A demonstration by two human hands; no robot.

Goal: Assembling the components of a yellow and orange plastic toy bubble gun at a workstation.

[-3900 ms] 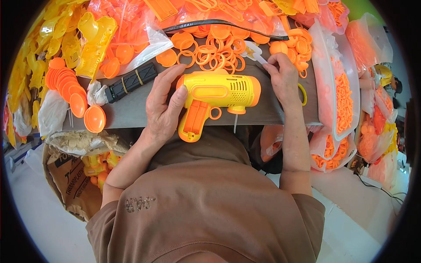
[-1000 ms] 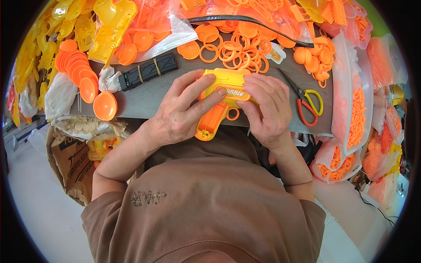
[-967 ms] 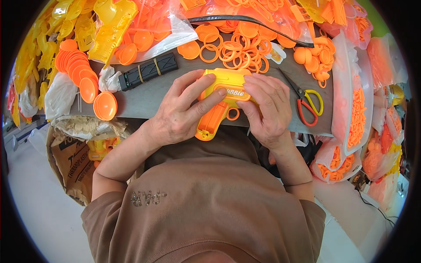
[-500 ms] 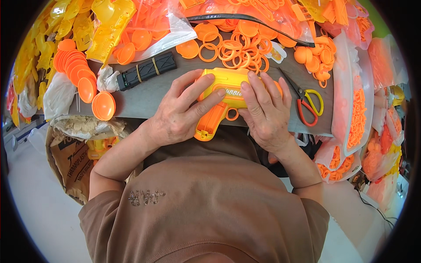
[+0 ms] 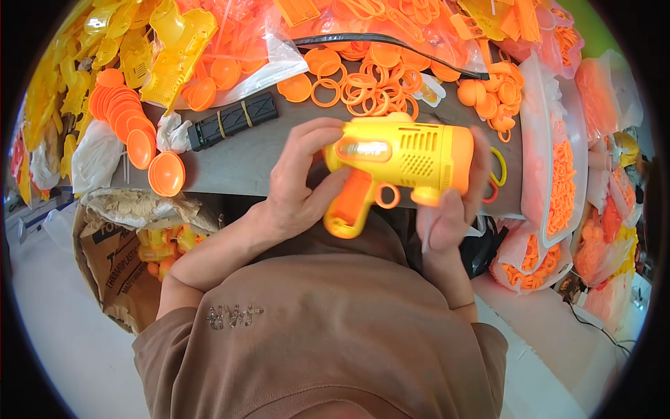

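Note:
Between my hands is a yellow and orange toy bubble gun (image 5: 408, 157), held above the table's near edge with its orange front end toward the right. My left hand (image 5: 299, 178) grips its rear, with the thumb near the top of the handle. My right hand (image 5: 460, 202) is closed round the orange front end, its thumb below and its fingers partly hidden behind the toy. The handle hangs downward, and its orange inner side shows. Behind my right hand, scissors (image 5: 498, 167) with yellow and red handles are mostly covered.
Orange rings (image 5: 380, 84) lie at the table's far middle. A black block with rubber bands (image 5: 234, 120) and stacked orange cups (image 5: 125, 115) are to the left. A paper sack (image 5: 115, 258) holding yellow toys stands at lower left. Right is a clear bin (image 5: 548, 167) of orange parts.
My right hand has moved from the toy's printed side to its front end. The bubble gun has shifted right and slightly nearer, and its vented side and front now show.

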